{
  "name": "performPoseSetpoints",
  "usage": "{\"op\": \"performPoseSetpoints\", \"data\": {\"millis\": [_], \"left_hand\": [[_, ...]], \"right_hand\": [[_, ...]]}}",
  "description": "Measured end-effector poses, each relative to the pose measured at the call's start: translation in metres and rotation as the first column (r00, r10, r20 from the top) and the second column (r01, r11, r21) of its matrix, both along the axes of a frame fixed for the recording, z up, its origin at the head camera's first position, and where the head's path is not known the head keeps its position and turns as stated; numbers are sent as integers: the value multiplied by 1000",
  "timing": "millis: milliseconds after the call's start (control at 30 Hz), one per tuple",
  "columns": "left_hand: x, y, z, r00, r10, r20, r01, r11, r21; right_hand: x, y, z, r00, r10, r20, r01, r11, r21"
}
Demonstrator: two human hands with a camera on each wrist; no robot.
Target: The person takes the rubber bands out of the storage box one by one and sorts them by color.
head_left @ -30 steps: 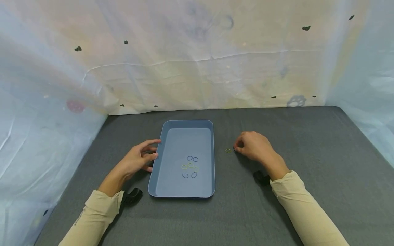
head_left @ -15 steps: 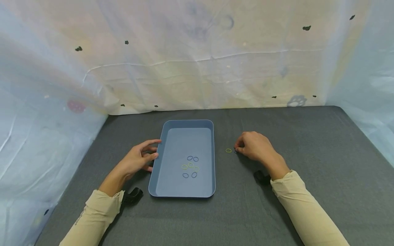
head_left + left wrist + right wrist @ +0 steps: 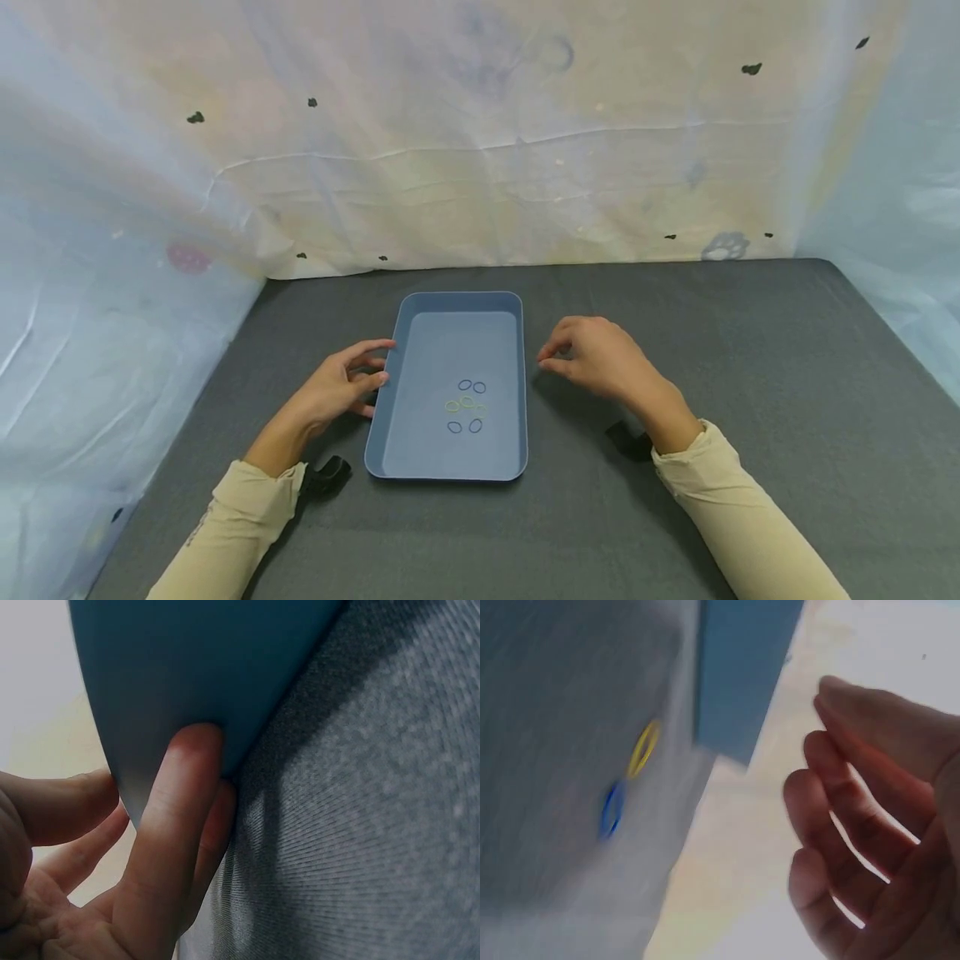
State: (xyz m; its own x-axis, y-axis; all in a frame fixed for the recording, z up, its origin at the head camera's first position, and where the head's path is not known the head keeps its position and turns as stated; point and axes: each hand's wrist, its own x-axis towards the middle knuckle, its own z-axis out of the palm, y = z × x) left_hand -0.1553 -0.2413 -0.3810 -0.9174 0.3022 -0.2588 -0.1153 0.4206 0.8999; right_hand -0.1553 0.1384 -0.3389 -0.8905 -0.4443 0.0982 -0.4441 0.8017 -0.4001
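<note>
Both hands flank the blue tray (image 3: 390,392) on the dark grey table cloth (image 3: 750,350). Left hand (image 3: 341,387) rests against the tray's left wall, fingers straight and relaxed; the left wrist view shows fingertips (image 3: 191,761) pressed on the outer wall, seemingly to keep the tray from sliding. Right hand (image 3: 600,358) hovers just right of the tray's far right part, thumb and forefinger drawn together; whether they pinch a band I cannot tell. In the blurred right wrist view the fingers (image 3: 855,817) look loosely curled and hold nothing visible, while a yellow rubber band (image 3: 643,748) and a blue rubber band (image 3: 611,810) lie on the cloth beside the tray. Seven small bands (image 3: 467,406), blue and yellowish, lie inside the tray's near half.

Half a second ago the right hand was lower and farther from the tray, fingertips at the two loose bands; it has since lifted and swung towards the tray. The left hand has not moved.
</note>
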Motion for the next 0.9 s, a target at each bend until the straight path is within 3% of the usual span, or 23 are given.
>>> {"op": "performPoseSetpoints", "data": {"millis": [200,600,900], "left_hand": [[-2,1,2,1000,10,3,-10,1000,16],[-4,3,2,1000,16,10,-16,1000,20],[-3,3,2,1000,10,5,-10,1000,24]], "right_hand": [[5,-29,4,994,109,5,-109,994,5],[9,-65,-11,971,236,43,-239,969,61],[5,-73,-19,968,250,8,-249,961,119]]}}
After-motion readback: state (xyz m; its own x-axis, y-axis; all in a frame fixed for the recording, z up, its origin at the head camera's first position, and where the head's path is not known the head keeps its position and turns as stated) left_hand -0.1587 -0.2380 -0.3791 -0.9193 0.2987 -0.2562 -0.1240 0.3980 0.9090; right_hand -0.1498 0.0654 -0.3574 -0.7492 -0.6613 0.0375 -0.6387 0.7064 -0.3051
